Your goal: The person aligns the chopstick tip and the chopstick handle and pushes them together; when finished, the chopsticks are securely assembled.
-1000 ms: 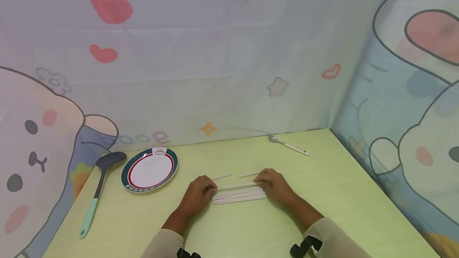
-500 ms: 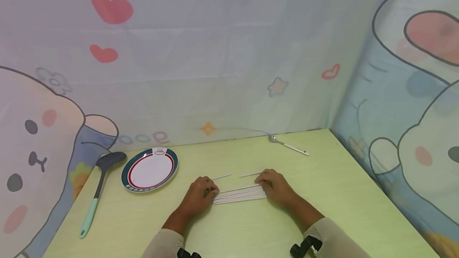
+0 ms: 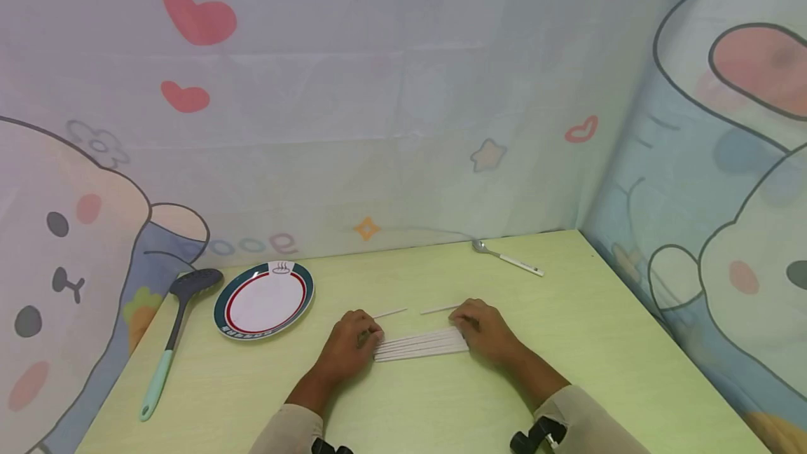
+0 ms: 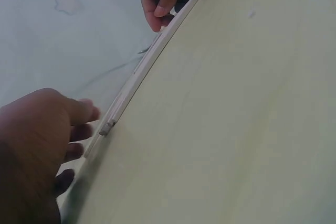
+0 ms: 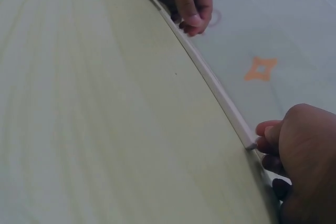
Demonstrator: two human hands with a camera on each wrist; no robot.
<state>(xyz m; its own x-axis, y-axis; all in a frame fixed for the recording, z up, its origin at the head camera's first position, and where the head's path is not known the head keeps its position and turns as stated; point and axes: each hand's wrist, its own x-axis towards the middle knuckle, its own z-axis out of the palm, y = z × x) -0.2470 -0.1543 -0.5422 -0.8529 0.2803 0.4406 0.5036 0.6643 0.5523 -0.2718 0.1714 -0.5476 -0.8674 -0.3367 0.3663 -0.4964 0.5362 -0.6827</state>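
Note:
In the head view a row of several thin white sticks [image 3: 419, 346] lies side by side on the table in front of me. My left hand [image 3: 350, 343] is at the row's left end, thumb and fingers bent together at the end of the farthest stick. My right hand [image 3: 484, 328] pinches at its right end. The wrist views show the row edge-on, with the left fingers [image 4: 84, 111] and right fingers [image 5: 268, 129] close to the stick ends; their exact contact is partly hidden. Behind the hands lie two more thin sticks, one on the left [image 3: 392, 312] and one on the right [image 3: 438, 310].
A round plate [image 3: 265, 300] with a dark green rim stands at the back left. Beside it lies a slotted turner [image 3: 170, 345] with a mint handle. A spoon [image 3: 508, 258] with a white handle is near the table's back edge, by the printed cloth [image 3: 403, 104].
A stick held between both hands just behind the row has come down against the row's far side. The left hand shifted slightly right; the right hand barely moved.

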